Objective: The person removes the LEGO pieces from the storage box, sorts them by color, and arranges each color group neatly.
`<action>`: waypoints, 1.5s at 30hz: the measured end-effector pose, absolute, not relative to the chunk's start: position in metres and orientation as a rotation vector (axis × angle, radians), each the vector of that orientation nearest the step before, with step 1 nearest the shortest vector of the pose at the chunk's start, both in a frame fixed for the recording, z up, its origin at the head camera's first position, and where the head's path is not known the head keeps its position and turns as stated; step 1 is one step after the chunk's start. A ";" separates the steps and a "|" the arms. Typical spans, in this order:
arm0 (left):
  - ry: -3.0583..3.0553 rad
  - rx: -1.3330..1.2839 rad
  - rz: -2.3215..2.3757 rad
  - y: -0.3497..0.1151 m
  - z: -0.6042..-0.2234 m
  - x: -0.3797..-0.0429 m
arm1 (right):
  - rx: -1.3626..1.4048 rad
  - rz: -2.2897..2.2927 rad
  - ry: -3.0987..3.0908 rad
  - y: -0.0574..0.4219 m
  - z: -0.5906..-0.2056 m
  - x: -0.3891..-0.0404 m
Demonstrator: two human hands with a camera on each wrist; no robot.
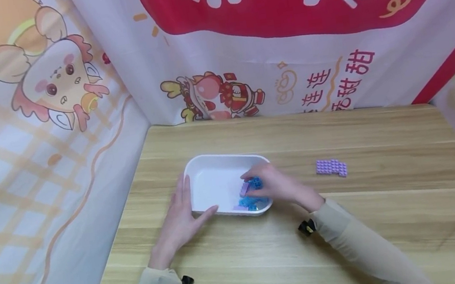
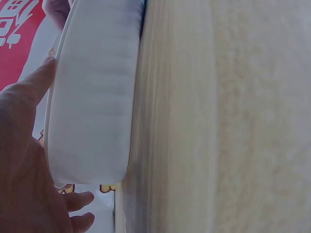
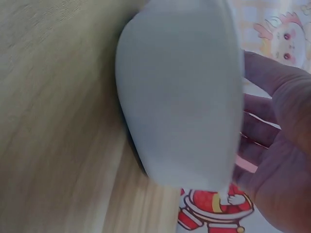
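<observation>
A white plastic tray (image 1: 211, 186) stands on the table, with blue building bricks (image 1: 255, 184) and pale purple pieces gathered at its right end. My right hand (image 1: 273, 183) reaches over the right rim, and its thumb and fingertips pinch a small purple brick (image 1: 244, 188) inside. The tray wall hides these fingertips in the right wrist view. At the tray's left end my left hand (image 1: 180, 217) rests with fingers extended along the outside, the thumb lying at the near rim. In the left wrist view, the left thumb (image 2: 39, 80) touches the rim of the tray (image 2: 92, 97).
A flat purple piece made of studded bricks (image 1: 331, 167) lies on the wooden table (image 1: 243, 260), right of the tray. Printed cloth (image 1: 280, 20) hangs along the table's back edge, and another patterned cloth (image 1: 39, 152) covers the left side.
</observation>
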State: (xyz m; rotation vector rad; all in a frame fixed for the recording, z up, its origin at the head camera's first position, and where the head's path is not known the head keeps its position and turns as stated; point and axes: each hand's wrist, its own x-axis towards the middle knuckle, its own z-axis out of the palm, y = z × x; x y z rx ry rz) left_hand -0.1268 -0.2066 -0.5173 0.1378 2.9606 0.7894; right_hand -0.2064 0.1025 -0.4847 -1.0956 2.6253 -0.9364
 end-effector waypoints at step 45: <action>2.960 0.133 0.784 -0.206 -0.517 -0.127 | -1.036 -0.267 2.849 0.058 -0.501 -0.205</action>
